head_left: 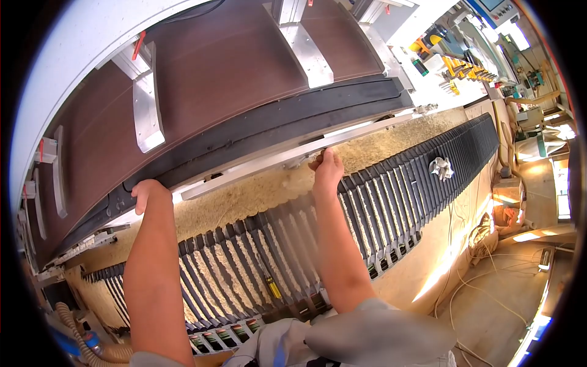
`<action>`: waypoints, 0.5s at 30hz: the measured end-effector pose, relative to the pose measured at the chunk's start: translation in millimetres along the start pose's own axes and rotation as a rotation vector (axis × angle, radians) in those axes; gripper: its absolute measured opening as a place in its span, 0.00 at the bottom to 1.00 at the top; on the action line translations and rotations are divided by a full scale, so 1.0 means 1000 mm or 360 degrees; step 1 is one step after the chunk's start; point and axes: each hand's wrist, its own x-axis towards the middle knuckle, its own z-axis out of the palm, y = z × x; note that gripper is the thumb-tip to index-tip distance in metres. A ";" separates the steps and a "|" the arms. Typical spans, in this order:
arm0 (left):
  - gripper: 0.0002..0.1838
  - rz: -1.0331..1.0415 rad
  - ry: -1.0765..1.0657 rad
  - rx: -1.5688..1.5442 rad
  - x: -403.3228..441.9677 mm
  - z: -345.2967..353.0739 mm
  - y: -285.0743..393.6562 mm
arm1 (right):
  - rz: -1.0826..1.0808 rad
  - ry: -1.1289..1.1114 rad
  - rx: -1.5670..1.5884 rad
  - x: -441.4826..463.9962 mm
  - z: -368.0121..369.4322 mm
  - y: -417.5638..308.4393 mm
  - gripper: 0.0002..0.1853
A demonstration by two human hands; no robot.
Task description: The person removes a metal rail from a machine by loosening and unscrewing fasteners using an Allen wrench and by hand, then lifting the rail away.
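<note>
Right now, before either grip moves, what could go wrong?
1. The left grip is at the edge of the black rail, so fingers might get pinched if that rail shifts.
2. The yellow-handled tool on the ribbed cover could slip between folds if knocked.
3. Anything small dropped near the right grip could vanish in the pale debris.

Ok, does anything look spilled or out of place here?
Yes: sawdust-like debris lies heaped alongside and between the black slats. A yellow-handled screwdriver and a crumpled pale wad lie on them, looking stray.
</note>
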 end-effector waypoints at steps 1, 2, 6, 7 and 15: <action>0.21 -0.0004 -0.0002 0.0012 0.002 0.001 0.000 | 0.0032 0.0014 0.0068 0.000 0.003 -0.001 0.16; 0.21 -0.0008 -0.0003 0.0024 0.004 0.002 0.001 | 0.0155 -0.0026 0.0125 -0.001 0.001 -0.003 0.15; 0.21 -0.0011 -0.0020 0.0068 -0.008 -0.005 -0.008 | 0.0129 -0.0145 -0.0031 -0.011 -0.001 -0.013 0.14; 0.21 -0.0006 -0.0021 0.0081 -0.006 -0.004 -0.008 | -0.0007 -0.0160 -0.0163 -0.012 0.000 -0.009 0.14; 0.21 0.0258 0.0011 0.0303 -0.013 -0.011 -0.008 | -0.0061 -0.0039 -0.0029 -0.017 -0.003 -0.012 0.11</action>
